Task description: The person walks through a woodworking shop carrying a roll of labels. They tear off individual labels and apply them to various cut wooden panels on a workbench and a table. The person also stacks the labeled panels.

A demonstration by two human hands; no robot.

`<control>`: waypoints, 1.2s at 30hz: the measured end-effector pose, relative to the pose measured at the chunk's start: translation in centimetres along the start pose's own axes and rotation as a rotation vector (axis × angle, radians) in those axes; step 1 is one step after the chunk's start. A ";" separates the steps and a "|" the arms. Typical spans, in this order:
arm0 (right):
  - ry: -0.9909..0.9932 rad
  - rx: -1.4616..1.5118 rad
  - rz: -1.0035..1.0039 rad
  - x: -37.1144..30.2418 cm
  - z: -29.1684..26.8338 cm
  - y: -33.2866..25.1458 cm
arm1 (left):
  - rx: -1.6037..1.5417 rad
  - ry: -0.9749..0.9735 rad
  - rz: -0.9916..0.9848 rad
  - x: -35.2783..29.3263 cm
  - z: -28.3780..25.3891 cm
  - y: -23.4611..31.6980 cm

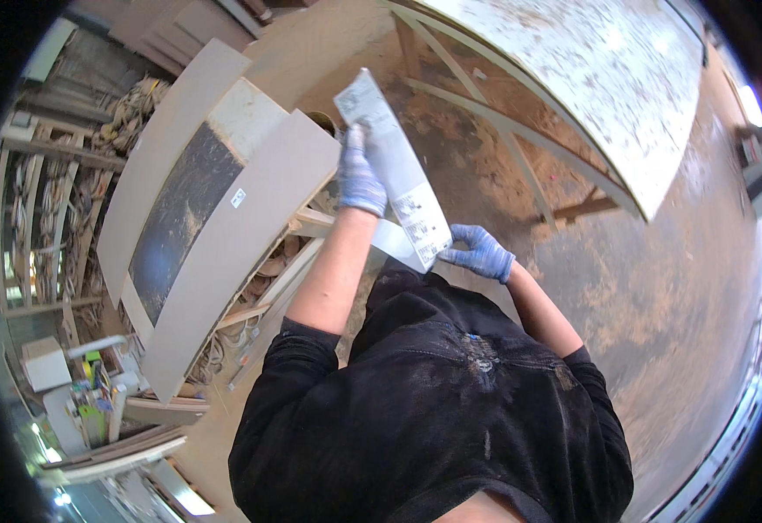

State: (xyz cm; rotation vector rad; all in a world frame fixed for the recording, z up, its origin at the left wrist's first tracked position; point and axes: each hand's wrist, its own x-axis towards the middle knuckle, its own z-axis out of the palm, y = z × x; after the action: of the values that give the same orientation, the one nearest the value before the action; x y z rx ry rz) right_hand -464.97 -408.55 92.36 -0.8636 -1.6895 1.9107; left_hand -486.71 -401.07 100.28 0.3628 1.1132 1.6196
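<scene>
Head view: by the left hand (363, 179), thumb on top and other fingers mostly hidden, a printed paper strip (401, 157) is clasped; its lower end is pinched by the right hand's (483, 254) closed fingertips. It is held between grey boards (263, 174) and a white table (607, 78).

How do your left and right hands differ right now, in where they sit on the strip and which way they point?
Your left hand is well up the left edge of the pale printed strip; your right hand is at its lower right corner. The left hand points away from your body, while the right points leftward across it. Both wear blue-grey gloves.
</scene>
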 end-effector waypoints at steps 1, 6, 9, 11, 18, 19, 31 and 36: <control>-0.055 -0.028 0.031 2.4 -1.1 -0.1 | -0.040 0.049 0.030 3.2 -0.5 1.9; -0.082 -0.150 0.086 15.5 -7.3 -1.6 | -0.149 0.189 0.163 19.9 -2.0 11.0; -0.106 -0.225 0.151 21.8 -10.7 -3.5 | -0.171 0.166 0.199 28.0 -2.1 14.1; -0.023 -0.120 0.106 26.5 -13.5 -5.1 | -0.139 0.221 0.223 33.3 -1.4 15.4; 0.000 0.007 0.085 44.8 -24.8 -7.7 | -0.278 0.313 0.238 51.1 1.4 18.1; -0.002 -0.001 0.084 47.3 -26.6 -7.9 | -0.285 0.329 0.260 53.6 1.7 18.2; -0.096 -0.036 -0.068 76.8 -50.0 -17.0 | -0.379 0.260 0.409 75.8 12.5 23.8; -0.131 0.027 -0.009 88.2 -55.7 -18.6 | -0.159 0.240 0.167 85.3 14.0 22.2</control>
State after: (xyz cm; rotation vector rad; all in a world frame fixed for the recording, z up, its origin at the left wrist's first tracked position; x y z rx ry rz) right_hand -489.31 -305.47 93.39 -0.7337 -1.7347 2.0185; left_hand -521.28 -318.80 99.88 0.1634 1.1462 1.9245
